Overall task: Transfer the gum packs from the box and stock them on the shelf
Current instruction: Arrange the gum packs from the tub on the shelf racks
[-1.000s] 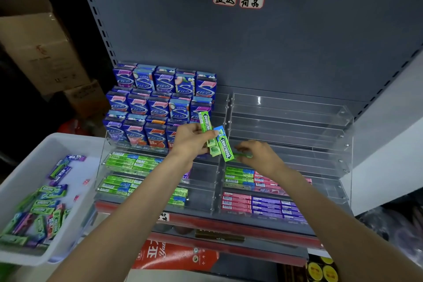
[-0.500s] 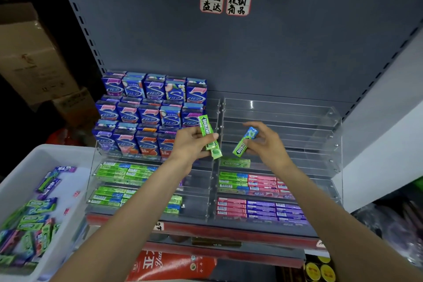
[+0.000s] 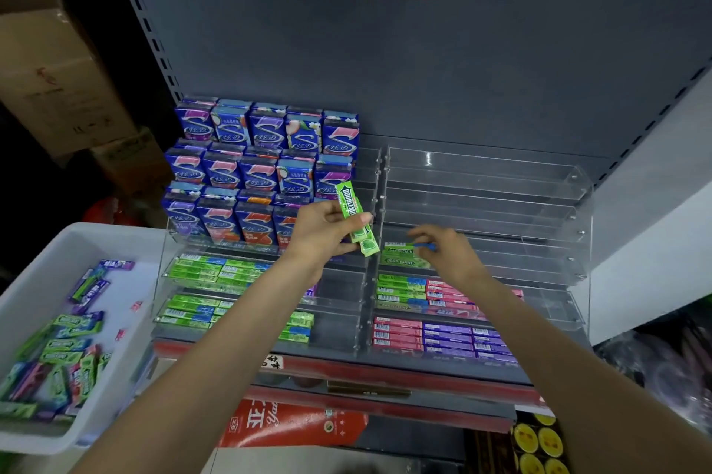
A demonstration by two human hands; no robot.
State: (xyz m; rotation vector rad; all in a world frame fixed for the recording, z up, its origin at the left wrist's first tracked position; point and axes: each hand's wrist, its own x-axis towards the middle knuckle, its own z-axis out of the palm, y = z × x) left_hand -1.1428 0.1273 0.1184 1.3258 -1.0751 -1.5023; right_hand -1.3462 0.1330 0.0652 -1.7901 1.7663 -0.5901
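Note:
My left hand (image 3: 327, 229) grips green gum packs (image 3: 356, 219), held tilted in front of the clear acrylic shelf rack (image 3: 501, 204). My right hand (image 3: 447, 250) reaches into the rack's right middle tier and pinches a green and blue gum pack (image 3: 418, 247), which lies on top of another green pack (image 3: 402, 261) there. A white plastic box (image 3: 46, 261) at lower left holds several loose green and purple gum packs (image 3: 65, 354).
Blue and purple gum boxes (image 3: 262, 161) fill the rack's upper left tiers. Green packs (image 3: 208, 269) lie in the lower left tiers, pink and purple packs (image 3: 443, 339) in the lower right. The upper right tiers stand bare. Cardboard cartons (image 3: 50, 69) are stacked at far left.
My right hand has come down from chest height in front of the rack into the right middle tier, laying its pack on the green pack there. The left hand has stayed put.

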